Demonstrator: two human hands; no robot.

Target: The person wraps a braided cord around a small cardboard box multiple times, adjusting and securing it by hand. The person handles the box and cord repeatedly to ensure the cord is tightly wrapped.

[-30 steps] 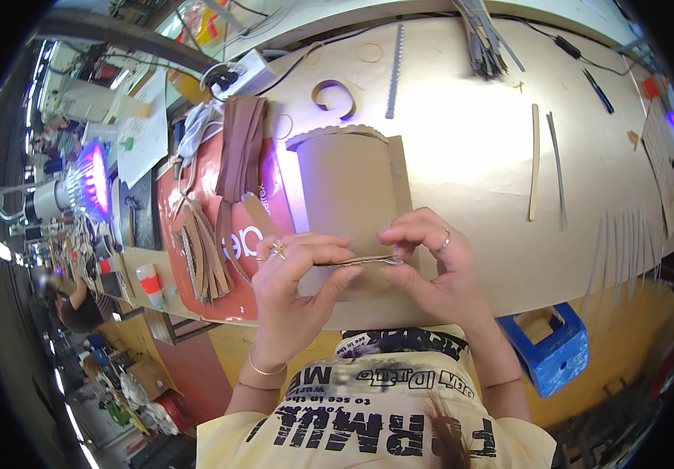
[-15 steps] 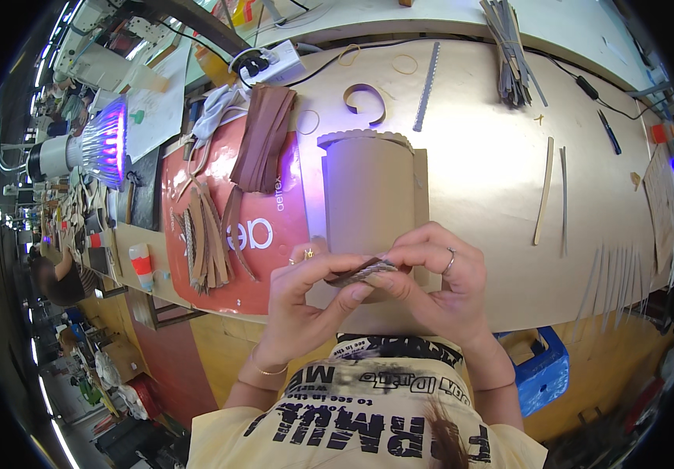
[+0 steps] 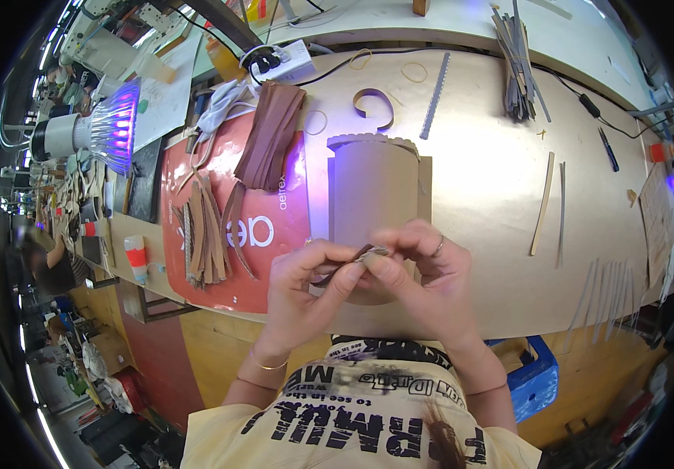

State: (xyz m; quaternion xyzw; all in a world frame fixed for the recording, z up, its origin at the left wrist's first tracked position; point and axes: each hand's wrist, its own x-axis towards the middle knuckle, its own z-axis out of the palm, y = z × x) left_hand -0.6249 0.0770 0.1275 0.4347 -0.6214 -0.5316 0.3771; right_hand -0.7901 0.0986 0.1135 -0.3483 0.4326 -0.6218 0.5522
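Low over the near edge of the table, both hands are at a short brown strip (image 3: 365,252) that looks like leather, with a paler, greyish edge. My left hand (image 3: 306,293) is closed, pinching it between thumb and fingers. On the other side, the thumb of my right hand (image 3: 427,285) presses the strip's end, and its fingers are curled over and partly blurred. Fingers hide much of the strip. Just beyond the hands lies a tan rounded form (image 3: 374,184) with a scalloped far edge.
To the left, a red sheet (image 3: 270,273) carries brown strips (image 3: 270,144) and tan strips (image 3: 206,242). A lit lamp (image 3: 114,125) hangs above it. A curled brown band (image 3: 376,109) lies beyond the form. Grey strips (image 3: 518,74), a pen (image 3: 608,150) and thin strips (image 3: 543,203) are at right.
The strip is turned and bent closer between my fingers, with less of it showing. My right hand's fingers have shifted left and are blurred. The whole view has moved slightly.
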